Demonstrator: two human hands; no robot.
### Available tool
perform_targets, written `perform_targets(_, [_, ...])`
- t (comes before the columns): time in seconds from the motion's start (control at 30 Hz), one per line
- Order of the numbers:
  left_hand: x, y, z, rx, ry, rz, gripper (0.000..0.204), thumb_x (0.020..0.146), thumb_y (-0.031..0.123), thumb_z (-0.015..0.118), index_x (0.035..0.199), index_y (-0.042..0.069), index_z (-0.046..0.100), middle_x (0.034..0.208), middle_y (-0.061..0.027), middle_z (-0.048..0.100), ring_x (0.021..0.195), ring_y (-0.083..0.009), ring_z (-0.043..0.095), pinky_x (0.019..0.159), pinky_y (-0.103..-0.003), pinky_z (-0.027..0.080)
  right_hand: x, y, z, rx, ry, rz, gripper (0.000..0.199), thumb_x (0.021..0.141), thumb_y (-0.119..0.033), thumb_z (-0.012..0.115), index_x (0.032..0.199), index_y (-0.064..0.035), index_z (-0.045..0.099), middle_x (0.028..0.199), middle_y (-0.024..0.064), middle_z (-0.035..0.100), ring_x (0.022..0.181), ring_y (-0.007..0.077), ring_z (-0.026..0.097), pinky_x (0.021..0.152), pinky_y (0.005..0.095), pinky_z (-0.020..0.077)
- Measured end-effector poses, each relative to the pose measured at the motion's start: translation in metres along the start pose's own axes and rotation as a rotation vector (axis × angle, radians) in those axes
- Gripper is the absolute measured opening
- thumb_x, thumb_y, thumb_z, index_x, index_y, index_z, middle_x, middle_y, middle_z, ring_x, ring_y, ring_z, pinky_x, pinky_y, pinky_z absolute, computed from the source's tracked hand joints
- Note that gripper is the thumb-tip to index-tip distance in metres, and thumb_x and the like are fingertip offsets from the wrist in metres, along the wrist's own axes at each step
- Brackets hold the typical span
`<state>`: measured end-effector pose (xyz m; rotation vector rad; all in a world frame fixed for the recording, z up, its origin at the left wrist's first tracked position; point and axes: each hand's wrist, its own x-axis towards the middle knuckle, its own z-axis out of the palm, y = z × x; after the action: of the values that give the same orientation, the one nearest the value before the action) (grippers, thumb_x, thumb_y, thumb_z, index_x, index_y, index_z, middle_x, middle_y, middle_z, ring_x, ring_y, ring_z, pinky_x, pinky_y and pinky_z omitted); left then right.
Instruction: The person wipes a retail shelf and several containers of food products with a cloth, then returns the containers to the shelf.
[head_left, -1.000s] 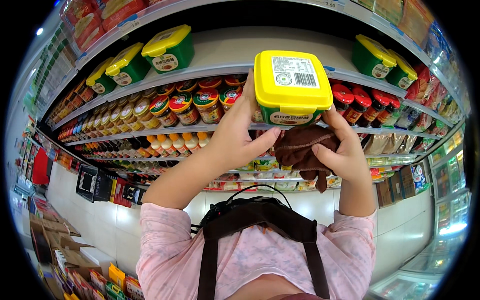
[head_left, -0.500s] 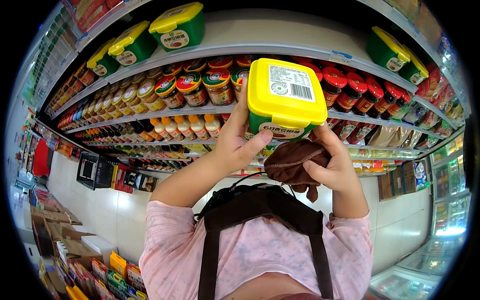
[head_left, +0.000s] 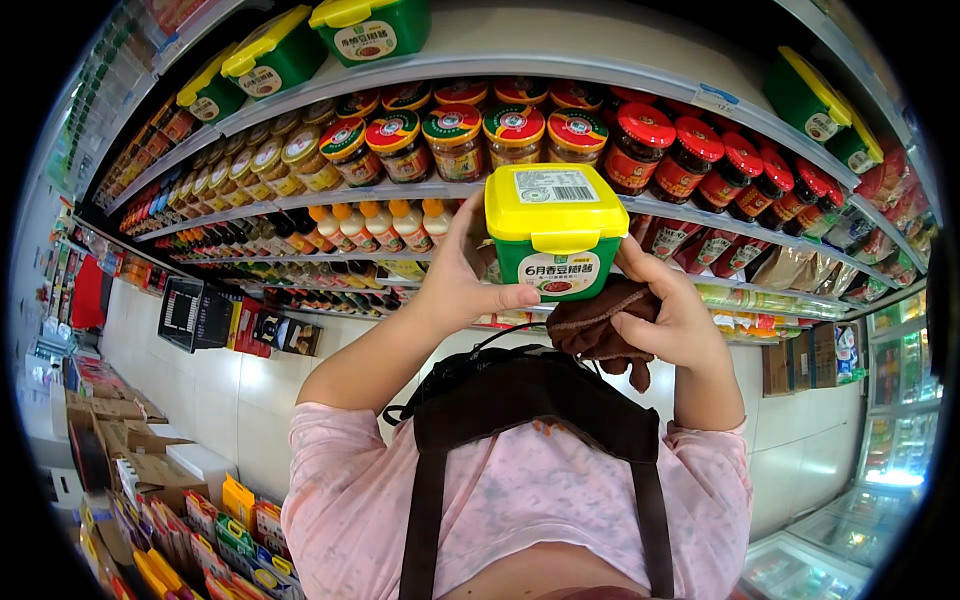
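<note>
Held up in front of the shelves is a green plastic tub [head_left: 510, 262] with a yellow snap-on lid and a pale front label. My left hand [head_left: 455, 275] grips its left side, thumb along the lower front edge. A bunched brown cloth [head_left: 600, 325] is pinched in my right hand [head_left: 672, 310], whose thumb presses on it. The right fingers reach up to the tub's right side; part of them is hidden behind the tub and cloth. Just behind the tub stand glass jars [head_left: 452, 140] with red, green and yellow lids.
Similar green tubs [head_left: 280, 65] stand on the upper shelf [head_left: 520, 62], left and right. Red-lidded jars [head_left: 632, 145] and orange-capped bottles [head_left: 375, 225] fill lower shelves. A black crate [head_left: 195, 312] and cardboard boxes [head_left: 800, 360] rest on the floor, with glass-door coolers [head_left: 900, 400] at right.
The tub has come lower and tipped so that its front label faces me more. Both hands and the cloth moved with it, and more jars behind now show.
</note>
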<state>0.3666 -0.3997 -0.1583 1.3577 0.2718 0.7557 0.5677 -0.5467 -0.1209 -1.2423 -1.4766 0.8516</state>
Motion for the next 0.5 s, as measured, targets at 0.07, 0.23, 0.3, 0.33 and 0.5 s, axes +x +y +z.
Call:
perform_targets(0.07, [-0.004, -0.004, -0.002, -0.026, -0.021, -0.12, 0.109, 0.058, 0.021, 0.087, 0.14, 0.0, 0.018, 0.135, -0.0136, 0.037, 0.124, -0.0245, 0.039, 0.104, -0.038, 0.029, 0.0, 0.004, 0.001, 0.013, -0.038, 0.032, 0.072, 0.069, 0.001, 0.059, 0.136, 0.0057, 0.033, 0.129, 0.0164, 0.049, 0.122, 0.0173, 0.042, 0.101, 0.0284, 0.0299])
perform_targets(0.23, [-0.009, -0.016, 0.003, -0.039, 0.032, -0.137, 0.108, 0.054, 0.022, 0.088, 0.136, -0.001, 0.021, 0.132, -0.0126, 0.039, 0.123, -0.0227, 0.038, 0.104, -0.037, 0.029, -0.005, 0.027, 0.003, -0.012, -0.087, 0.048, 0.07, 0.071, 0.006, 0.056, 0.137, 0.0053, 0.031, 0.133, 0.0148, 0.045, 0.125, 0.0173, 0.038, 0.103, 0.0295, 0.0266])
perform_targets(0.3, [-0.012, -0.027, 0.005, -0.086, 0.039, -0.121, 0.108, 0.055, 0.021, 0.088, 0.136, -0.001, 0.019, 0.131, -0.0124, 0.039, 0.124, -0.0226, 0.037, 0.105, -0.037, 0.028, -0.005, 0.027, 0.005, 0.03, -0.092, 0.075, 0.069, 0.072, 0.006, 0.056, 0.137, 0.0051, 0.031, 0.133, 0.0143, 0.045, 0.125, 0.0172, 0.039, 0.103, 0.0295, 0.0271])
perform_targets(0.33, [-0.013, -0.033, 0.005, -0.11, 0.042, -0.114, 0.108, 0.055, 0.02, 0.088, 0.135, -0.002, 0.018, 0.131, -0.0124, 0.038, 0.124, -0.0226, 0.037, 0.105, -0.038, 0.028, -0.005, 0.027, 0.006, 0.05, -0.094, 0.09, 0.069, 0.072, 0.007, 0.055, 0.137, 0.005, 0.031, 0.134, 0.0141, 0.045, 0.125, 0.0172, 0.039, 0.103, 0.0295, 0.0273])
perform_targets(0.5, [-0.019, -0.038, 0.007, -0.122, 0.057, -0.199, 0.105, 0.058, 0.02, 0.085, 0.135, -0.002, 0.017, 0.131, -0.0152, 0.038, 0.124, -0.0231, 0.037, 0.104, -0.038, 0.03, -0.012, 0.036, 0.004, 0.011, -0.106, 0.165, 0.069, 0.072, 0.008, 0.054, 0.138, 0.0009, 0.033, 0.134, 0.0152, 0.045, 0.123, 0.0174, 0.042, 0.102, 0.0292, 0.0293])
